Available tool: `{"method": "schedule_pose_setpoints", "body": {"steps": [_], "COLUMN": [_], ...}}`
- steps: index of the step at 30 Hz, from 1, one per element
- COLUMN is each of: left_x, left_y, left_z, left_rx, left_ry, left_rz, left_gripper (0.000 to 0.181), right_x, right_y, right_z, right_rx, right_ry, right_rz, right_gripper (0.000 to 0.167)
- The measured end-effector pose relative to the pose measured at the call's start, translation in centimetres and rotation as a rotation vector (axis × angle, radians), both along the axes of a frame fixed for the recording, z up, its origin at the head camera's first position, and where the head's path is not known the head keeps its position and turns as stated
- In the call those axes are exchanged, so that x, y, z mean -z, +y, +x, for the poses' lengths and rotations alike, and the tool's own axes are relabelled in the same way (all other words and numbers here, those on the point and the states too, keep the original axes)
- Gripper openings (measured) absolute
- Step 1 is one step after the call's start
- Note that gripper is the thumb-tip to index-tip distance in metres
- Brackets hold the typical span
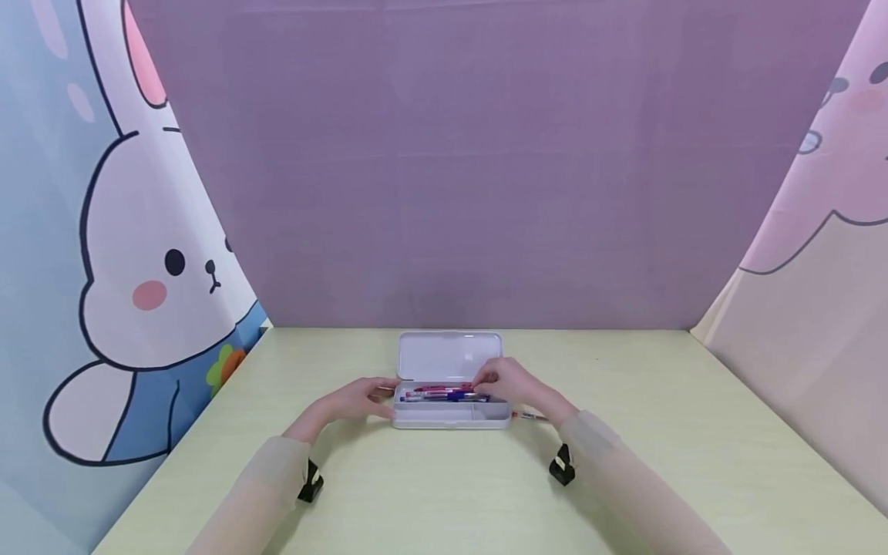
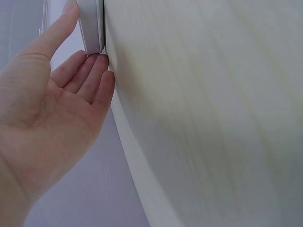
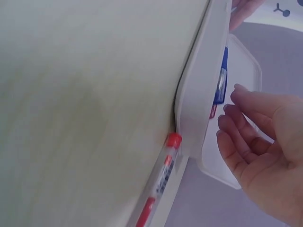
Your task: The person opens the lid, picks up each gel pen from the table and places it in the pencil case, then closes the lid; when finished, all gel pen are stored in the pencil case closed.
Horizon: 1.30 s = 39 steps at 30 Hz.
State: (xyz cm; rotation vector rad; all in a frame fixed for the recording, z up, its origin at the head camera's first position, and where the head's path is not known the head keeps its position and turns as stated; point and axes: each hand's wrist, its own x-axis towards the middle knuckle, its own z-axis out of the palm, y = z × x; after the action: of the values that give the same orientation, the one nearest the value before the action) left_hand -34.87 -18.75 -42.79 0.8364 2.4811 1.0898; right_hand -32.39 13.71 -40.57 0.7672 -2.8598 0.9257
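Note:
A white pencil case (image 1: pixel 433 416) lies on the table with its lid (image 1: pixel 444 354) raised at the back. Several pens (image 1: pixel 433 396), pink-red and blue, lie in its rear compartment. My left hand (image 1: pixel 354 399) holds the case's left end, thumb at the front corner and fingers farther back; the left wrist view shows their tips against the case wall (image 2: pixel 91 28). Over the right part of the rear compartment is my right hand (image 1: pixel 509 380). Its thumb and fingertips stand slightly apart with nothing visible between them, close to a blue pen (image 3: pixel 221 85).
A clear pen with red ends (image 3: pixel 163 175) lies on the table (image 1: pixel 430 493) against the case's right end, partly under the right forearm. A purple backdrop (image 1: pixel 451 169) rises behind the table; patterned curtains (image 1: pixel 153 254) stand at both sides.

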Motion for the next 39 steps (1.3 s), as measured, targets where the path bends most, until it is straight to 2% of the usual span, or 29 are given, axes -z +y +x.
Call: {"method": "schedule_pose_setpoints", "body": {"steps": [5, 10, 17, 24, 34, 37, 39], "left_x": [-0.1, -0.1, -0.3, -0.3, -0.1, -0.3, -0.4], "left_y": [0.1, 0.1, 0.0, 0.0, 0.1, 0.0, -0.1], "left_z": [0.2, 0.1, -0.1, 0.1, 0.0, 0.2, 0.3], "left_rx": [0.000, 0.008, -0.009, 0.005, 0.030, 0.044, 0.070], "left_ry": [0.007, 0.017, 0.013, 0.019, 0.002, 0.006, 0.035], "left_rz": [-0.008, -0.020, -0.023, -0.024, 0.009, 0.020, 0.017], "left_gripper": [0.067, 0.067, 0.068, 0.068, 0.069, 0.071, 0.072], "right_x": [-0.4, -0.8, -1.3, -1.6, -0.9, -0.6, -0.5], "right_y": [1.2, 2.8, 5.1, 7.5, 10.6, 11.4, 11.9], "right_z": [0.2, 0.5, 1.4, 2.7, 4.1, 4.6, 5.0], "right_rx": [0.011, -0.001, 0.014, 0.046, 0.074, 0.080, 0.082], "right_ry": [0.008, 0.067, 0.083, 0.094, 0.128, 0.118, 0.111], "right_rz": [-0.038, -0.056, -0.099, -0.105, -0.081, -0.075, -0.073], "right_gripper": [0.011, 0.015, 0.020, 0.018, 0.020, 0.021, 0.023]}}
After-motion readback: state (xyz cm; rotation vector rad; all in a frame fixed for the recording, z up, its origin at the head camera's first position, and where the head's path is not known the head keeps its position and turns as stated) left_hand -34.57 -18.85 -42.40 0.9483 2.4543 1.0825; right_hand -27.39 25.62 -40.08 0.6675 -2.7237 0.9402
